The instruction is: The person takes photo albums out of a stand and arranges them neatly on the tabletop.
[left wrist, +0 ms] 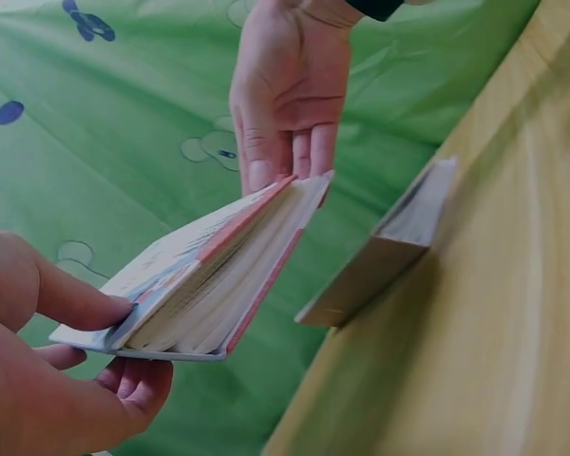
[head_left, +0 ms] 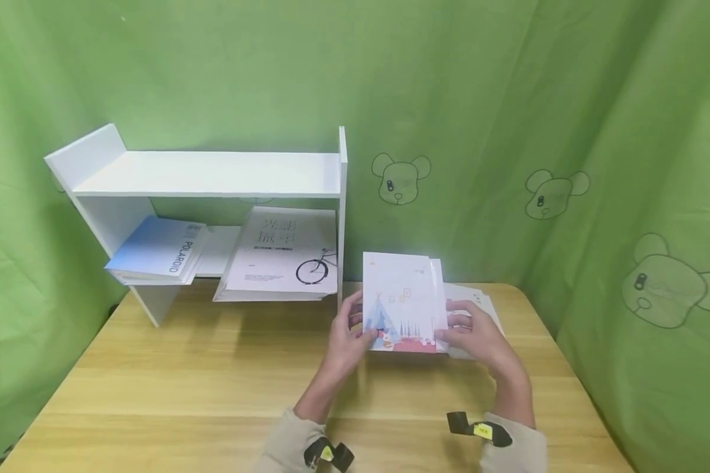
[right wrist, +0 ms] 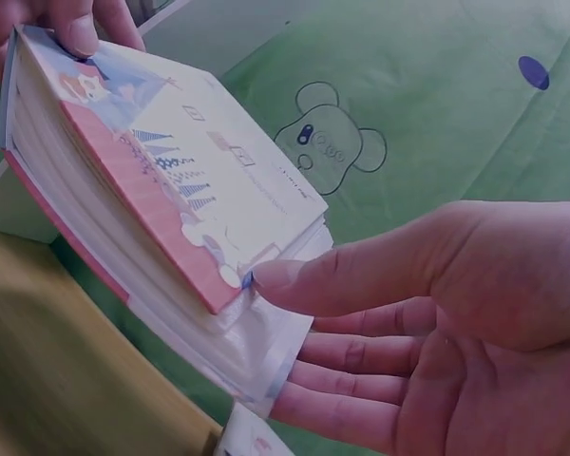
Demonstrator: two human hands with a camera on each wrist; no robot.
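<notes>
A white photo album (head_left: 399,302) with a tent picture and a pink lower edge is held above the table, tilted up, its cover raised slightly from the pages. My left hand (head_left: 346,335) pinches its left side, thumb on the cover and fingers beneath, as the left wrist view also shows. On the opposite side, my right hand (right wrist: 437,313) has its thumb on the cover's corner and its fingers under the back. Clear-looking sleeves show along the album's open edge (right wrist: 142,256). Behind the right hand, another white book (head_left: 488,305) lies on the table, partly hidden.
A white two-tier shelf (head_left: 213,172) stands at the left. Its lower tier holds a blue POLAROID album (head_left: 156,246) and a stack of white bicycle-cover books (head_left: 278,256), both jutting past the front. A green curtain (head_left: 479,98) hangs behind the wooden table (head_left: 183,394).
</notes>
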